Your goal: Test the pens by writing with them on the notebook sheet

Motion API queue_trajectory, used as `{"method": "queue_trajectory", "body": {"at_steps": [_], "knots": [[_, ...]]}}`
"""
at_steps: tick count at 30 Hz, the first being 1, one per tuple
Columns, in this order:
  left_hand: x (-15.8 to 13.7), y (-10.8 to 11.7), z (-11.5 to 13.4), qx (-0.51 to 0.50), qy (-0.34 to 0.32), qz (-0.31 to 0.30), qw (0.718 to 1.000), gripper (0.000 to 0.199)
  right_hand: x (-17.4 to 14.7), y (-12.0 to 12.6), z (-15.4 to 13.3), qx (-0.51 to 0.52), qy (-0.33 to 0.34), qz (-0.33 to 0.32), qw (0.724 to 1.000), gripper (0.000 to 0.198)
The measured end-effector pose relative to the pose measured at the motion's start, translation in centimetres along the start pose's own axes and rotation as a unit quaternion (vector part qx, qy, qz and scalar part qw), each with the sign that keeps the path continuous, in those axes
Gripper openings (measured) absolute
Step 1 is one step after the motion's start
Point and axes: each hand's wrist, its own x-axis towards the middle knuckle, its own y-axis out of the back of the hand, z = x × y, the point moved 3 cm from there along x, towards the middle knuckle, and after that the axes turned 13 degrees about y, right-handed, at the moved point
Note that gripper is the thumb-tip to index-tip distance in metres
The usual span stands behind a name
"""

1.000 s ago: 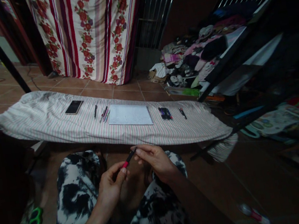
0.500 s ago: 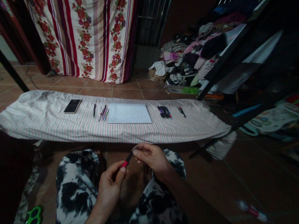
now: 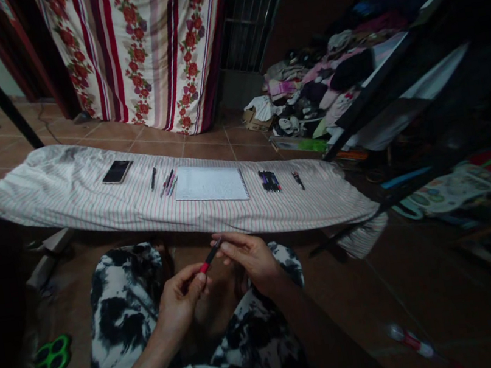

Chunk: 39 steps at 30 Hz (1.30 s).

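Pen (image 3: pixel 211 255) more exposed, right hand (image 3: pixel 254 259) near striped cloth (image 3: pixel 177 219) edge

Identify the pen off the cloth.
The red-and-black pen, red end in the left hand, black end at the right hand; other pens lie on the striped cloth.

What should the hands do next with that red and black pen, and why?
I'd maybe gently twist the dark end of the pen with the right hand: its fingertips are at that end, while the left hand grips the red part and could hold steady.
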Motion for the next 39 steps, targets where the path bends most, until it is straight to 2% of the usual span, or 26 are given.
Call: {"method": "queue_trajectory", "body": {"at_steps": [14, 20, 24, 28, 39], "knots": [[0.07, 0.04, -0.24, 0.020, -0.008, 0.017, 1.000, 0.031, -0.06, -0.30, 0.06, -0.019, -0.023, 0.052, 0.998, 0.019], [0.03, -0.04, 0.00, 0.032, -0.016, 0.009, 0.999, 0.029, -0.19, -0.49, 0.08, 0.027, -0.036, 0.040, 0.998, 0.027], [0.04, 0.00, 0.07, 0.030, -0.016, 0.007, 0.999, 0.028, -0.28, -0.31, -0.24, 0.036, -0.017, 0.012, 0.999, 0.034], [0.09, 0.00, 0.02, 0.028, -0.010, 0.002, 1.000, 0.028, -0.31, -0.16, -0.26, 0.020, -0.006, 0.001, 1.000, 0.032], [0.08, 0.21, -0.24, 0.028, -0.004, 0.010, 1.000, 0.029, -0.11, -0.07, 0.35, -0.015, -0.016, 0.033, 0.999, 0.022]]}}
